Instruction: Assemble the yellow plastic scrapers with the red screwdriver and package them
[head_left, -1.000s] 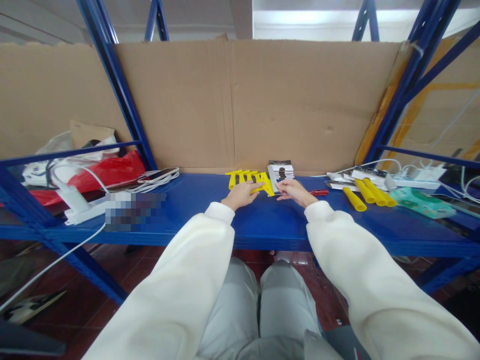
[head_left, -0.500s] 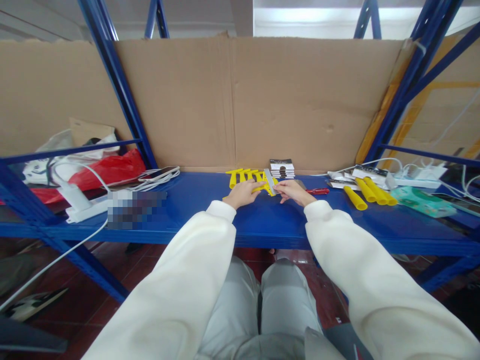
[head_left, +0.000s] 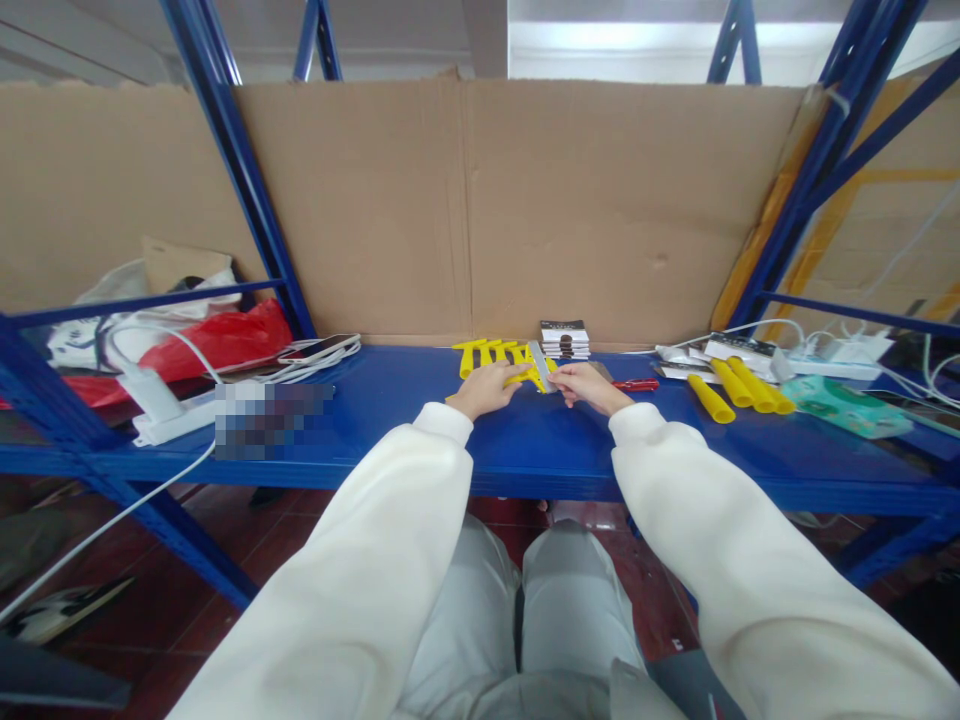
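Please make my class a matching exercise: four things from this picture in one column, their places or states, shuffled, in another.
1. Left hand
2. Right hand
3. Red tool
4. Stack of small packs

A. Fingers at the edge of a grey strip
B. Black and white, before the cardboard panel
C. On a yellow tool
D. Lying on the blue shelf

Pairs: 1-C, 2-A, 3-D, 4-B

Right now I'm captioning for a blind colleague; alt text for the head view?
A person's left hand holds a yellow tool and the right hand a grey strip at its wide end, over a blue shelf; yellow tubes lie to the right.
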